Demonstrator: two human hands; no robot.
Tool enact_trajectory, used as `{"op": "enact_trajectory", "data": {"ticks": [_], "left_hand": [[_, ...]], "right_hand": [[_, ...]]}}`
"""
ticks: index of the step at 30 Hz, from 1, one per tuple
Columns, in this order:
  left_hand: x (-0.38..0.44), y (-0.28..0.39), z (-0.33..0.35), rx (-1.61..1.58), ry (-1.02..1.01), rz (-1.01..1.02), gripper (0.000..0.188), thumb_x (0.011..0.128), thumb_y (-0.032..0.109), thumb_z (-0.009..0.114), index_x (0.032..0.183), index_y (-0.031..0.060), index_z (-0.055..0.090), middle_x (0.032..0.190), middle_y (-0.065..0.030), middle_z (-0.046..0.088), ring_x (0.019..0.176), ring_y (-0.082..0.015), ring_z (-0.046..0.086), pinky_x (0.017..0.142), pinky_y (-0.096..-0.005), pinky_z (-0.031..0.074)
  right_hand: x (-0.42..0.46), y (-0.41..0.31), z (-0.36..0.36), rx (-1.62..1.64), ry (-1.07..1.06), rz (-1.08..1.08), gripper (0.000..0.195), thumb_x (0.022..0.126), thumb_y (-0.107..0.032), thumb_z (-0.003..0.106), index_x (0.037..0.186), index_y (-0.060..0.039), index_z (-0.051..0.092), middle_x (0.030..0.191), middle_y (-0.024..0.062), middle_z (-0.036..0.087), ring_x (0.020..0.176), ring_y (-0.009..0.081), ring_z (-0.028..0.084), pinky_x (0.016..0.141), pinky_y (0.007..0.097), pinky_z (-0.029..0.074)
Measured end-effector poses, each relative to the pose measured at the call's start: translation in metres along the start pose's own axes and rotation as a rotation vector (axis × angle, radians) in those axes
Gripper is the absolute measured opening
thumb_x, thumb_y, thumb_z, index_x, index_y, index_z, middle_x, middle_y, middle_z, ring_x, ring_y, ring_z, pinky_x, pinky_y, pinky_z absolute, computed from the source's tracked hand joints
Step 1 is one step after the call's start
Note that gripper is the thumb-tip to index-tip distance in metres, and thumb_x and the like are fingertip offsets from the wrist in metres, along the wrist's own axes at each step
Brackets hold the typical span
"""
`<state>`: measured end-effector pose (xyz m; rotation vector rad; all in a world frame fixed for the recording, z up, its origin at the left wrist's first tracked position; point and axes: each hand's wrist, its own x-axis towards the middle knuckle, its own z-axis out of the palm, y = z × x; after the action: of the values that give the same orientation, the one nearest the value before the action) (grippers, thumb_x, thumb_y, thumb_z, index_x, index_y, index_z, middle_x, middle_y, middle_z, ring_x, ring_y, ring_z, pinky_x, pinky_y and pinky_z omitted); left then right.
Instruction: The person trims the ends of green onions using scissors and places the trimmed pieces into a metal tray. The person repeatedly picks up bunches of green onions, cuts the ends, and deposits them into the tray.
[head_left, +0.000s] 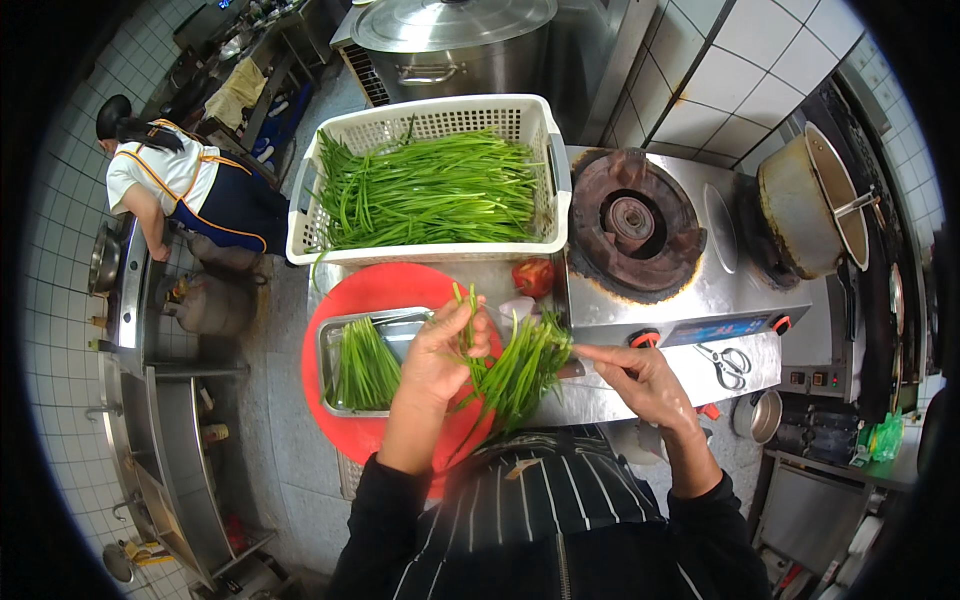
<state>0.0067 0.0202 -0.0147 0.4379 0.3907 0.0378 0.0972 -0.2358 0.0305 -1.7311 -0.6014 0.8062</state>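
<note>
My left hand (446, 349) pinches a few green garlic chive stalks upright over a round red board (352, 289). Beside it, a loose bunch of garlic chives (521, 367) lies across the board's right edge. My right hand (637, 382) reaches in from the right, its index finger at the leafy end of that bunch; whether it grips anything is unclear. On the board's left, a metal tray (409, 330) holds cut chives (364, 367) laid side by side. A brown handle-like piece (576, 369) shows partly under the bunch.
Behind the board stands a white plastic basket (427, 255) full of long chives (435, 187). A tomato (532, 277), a gas burner (634, 217), scissors (726, 367), a tilted pot (795, 202) and a lidded stockpot (457, 71) are around. At left, a person (172, 165) bends over a counter.
</note>
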Motion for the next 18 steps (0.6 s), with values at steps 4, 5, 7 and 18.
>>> {"op": "enact_trajectory", "data": {"ticks": [4,5,7,18], "left_hand": [[-0.001,0.001,0.002,0.026,-0.01,-0.004,0.023,0.087,0.015,0.063,0.105,0.001,0.062,0.08,-0.0059,0.061,0.067,-0.0127,0.055,0.056,-0.0245,0.04],[-0.002,0.001,0.001,0.059,-0.003,0.001,0.023,0.087,0.015,0.063,0.105,0.0004,0.062,0.08,-0.0059,0.061,0.067,-0.0125,0.055,0.055,-0.0245,0.039],[-0.003,0.0,-0.001,0.124,0.011,0.014,0.022,0.087,0.013,0.063,0.104,-0.0008,0.063,0.079,-0.006,0.061,0.067,-0.012,0.055,0.055,-0.0243,0.039],[-0.008,-0.007,0.007,0.31,0.111,0.043,0.022,0.088,0.015,0.064,0.104,-0.001,0.065,0.078,-0.0034,0.063,0.062,-0.007,0.051,0.049,-0.0193,0.034]], "right_hand": [[-0.002,0.0,-0.004,-0.049,-0.007,0.043,0.029,0.094,-0.009,0.052,0.12,-0.0063,0.062,0.094,0.0091,0.071,0.087,0.0095,0.064,0.076,0.0228,0.049],[-0.002,0.001,-0.004,-0.06,-0.005,0.047,0.029,0.094,-0.009,0.052,0.121,-0.0063,0.062,0.092,0.009,0.071,0.086,0.0093,0.064,0.076,0.0228,0.049],[-0.004,-0.011,-0.006,-0.067,-0.024,0.076,0.029,0.094,-0.009,0.052,0.12,-0.0062,0.062,0.093,0.0096,0.071,0.087,0.0092,0.064,0.077,0.0227,0.049],[-0.012,-0.003,0.005,0.017,0.05,0.113,0.027,0.092,-0.006,0.053,0.117,-0.0051,0.064,0.098,0.0106,0.071,0.089,0.0093,0.063,0.08,0.0221,0.048]]}}
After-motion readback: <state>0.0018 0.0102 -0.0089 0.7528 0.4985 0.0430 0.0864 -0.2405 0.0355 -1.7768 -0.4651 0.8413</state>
